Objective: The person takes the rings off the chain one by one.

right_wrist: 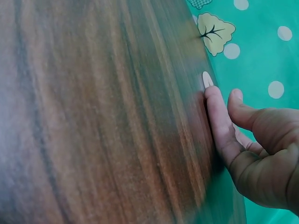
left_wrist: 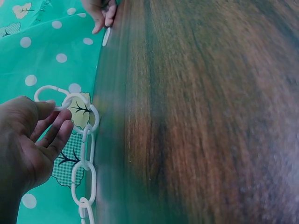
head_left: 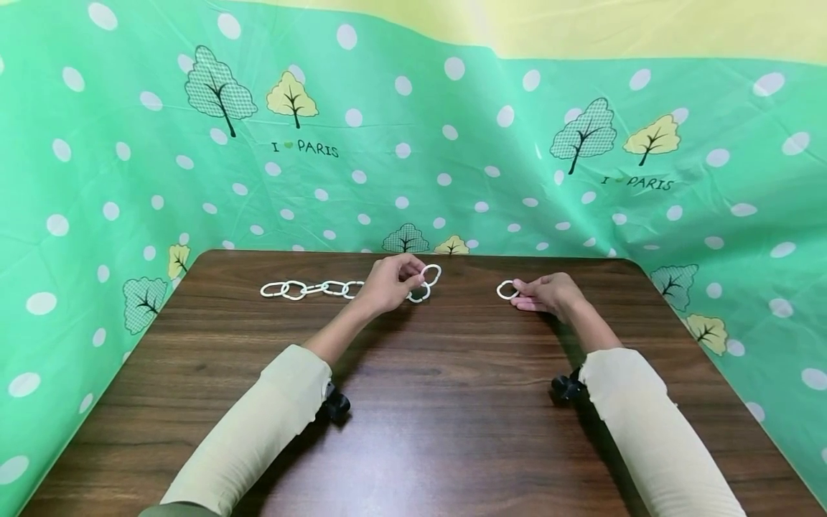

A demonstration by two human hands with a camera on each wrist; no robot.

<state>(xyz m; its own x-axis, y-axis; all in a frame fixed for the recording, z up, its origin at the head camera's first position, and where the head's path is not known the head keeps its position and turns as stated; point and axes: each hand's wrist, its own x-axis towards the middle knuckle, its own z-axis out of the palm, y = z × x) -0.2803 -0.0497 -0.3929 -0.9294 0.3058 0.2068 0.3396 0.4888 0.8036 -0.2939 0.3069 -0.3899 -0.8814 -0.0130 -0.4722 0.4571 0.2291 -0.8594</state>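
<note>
A chain of white plastic links (head_left: 293,281) stretches across the far left of the table. My left hand (head_left: 390,283) pinches its end link (head_left: 439,272) between thumb and fingers, lifted off the wood, and hides part of the chain. In the left wrist view more of the chain (left_wrist: 74,184) hangs down from that link beside the left hand (left_wrist: 28,140). A loose white link (head_left: 499,291) lies flat to the right. At it is my right hand (head_left: 552,293), a fingertip touching the link (right_wrist: 207,79); in the right wrist view, the thumb stands apart from the fingers.
The dark wooden table (head_left: 420,431) ends just beyond both hands. Behind it hangs a green cloth (head_left: 400,115) with white dots and printed trees, which also runs along both sides. A black wrist camera (head_left: 567,388) sits below the right forearm.
</note>
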